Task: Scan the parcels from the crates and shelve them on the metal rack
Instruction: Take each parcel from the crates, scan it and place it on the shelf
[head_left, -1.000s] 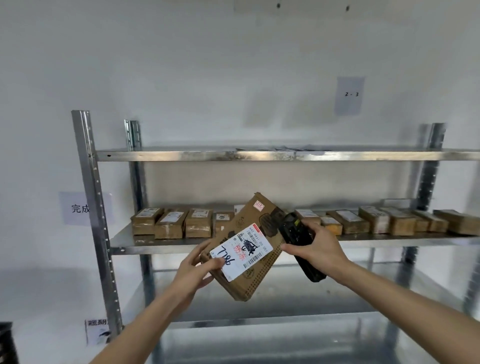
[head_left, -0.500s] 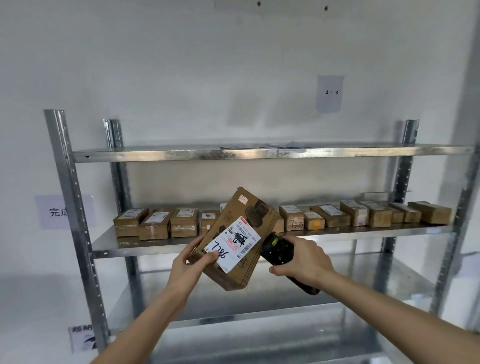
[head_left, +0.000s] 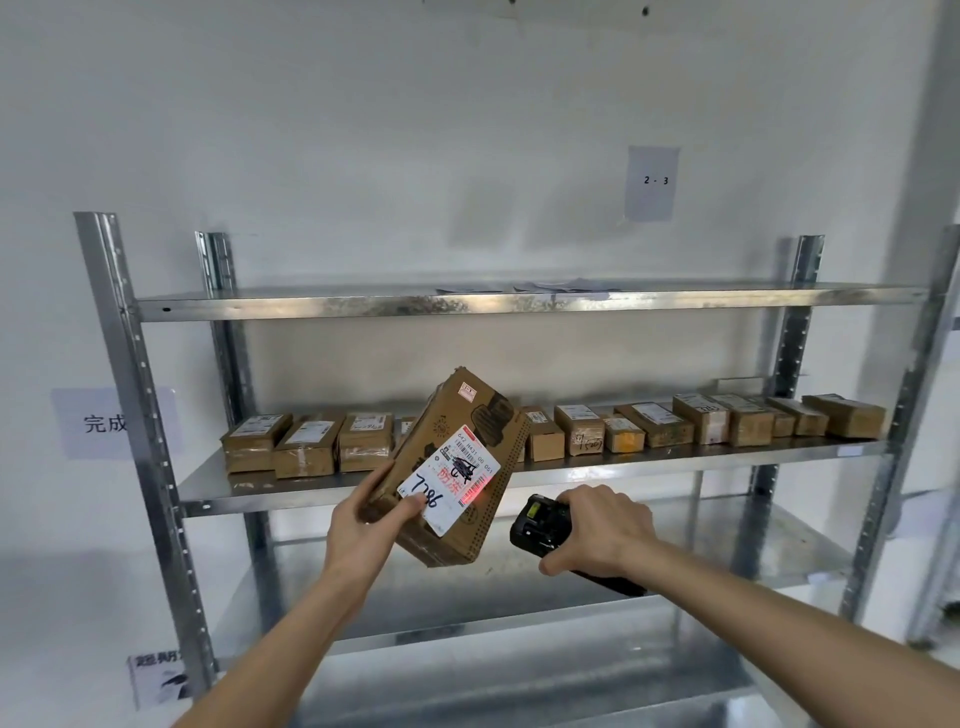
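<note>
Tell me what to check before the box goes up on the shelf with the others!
1. Left hand holds the cardboard parcel firmly: ok, fingers wrap its lower corner.
2. Scanner in the right hand points at the label: ok, red light falls on the label's edge.
3. Scan accepted: cannot tell, the screen is not visible.
4. Barcode unblocked: ok, the thumb covers only the label's bottom corner.
5. Space on the middle shelf: ok, a gap shows in the row of small parcels behind the held box.
6. Parcel level for placing: not ok, it is tilted.
</note>
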